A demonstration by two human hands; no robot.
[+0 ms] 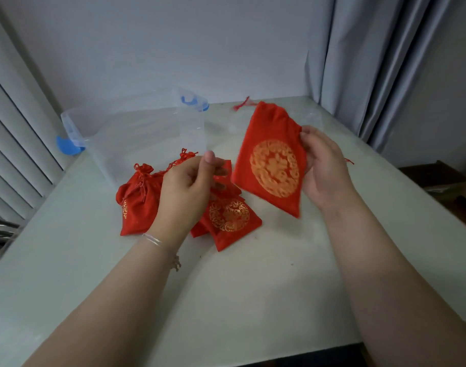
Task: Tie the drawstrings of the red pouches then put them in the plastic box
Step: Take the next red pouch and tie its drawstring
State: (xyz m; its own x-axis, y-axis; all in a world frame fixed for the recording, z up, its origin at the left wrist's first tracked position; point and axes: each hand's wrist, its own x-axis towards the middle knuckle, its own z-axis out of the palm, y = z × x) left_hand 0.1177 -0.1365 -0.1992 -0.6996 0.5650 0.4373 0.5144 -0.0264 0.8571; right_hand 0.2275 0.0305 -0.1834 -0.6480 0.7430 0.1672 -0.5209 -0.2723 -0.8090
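Right hand (323, 165) is pinching the soft, light pouch (273, 165) by its edge; left hand (189, 186), fingers curled, is seemingly holding nothing.

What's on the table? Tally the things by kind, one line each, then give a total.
Red pouches: 3 plainly seen, one held up, one tied on the left, one flat in the middle; more may be hidden behind the left hand.
Clear plastic box: 1
Loose red string: 1
Total: 5
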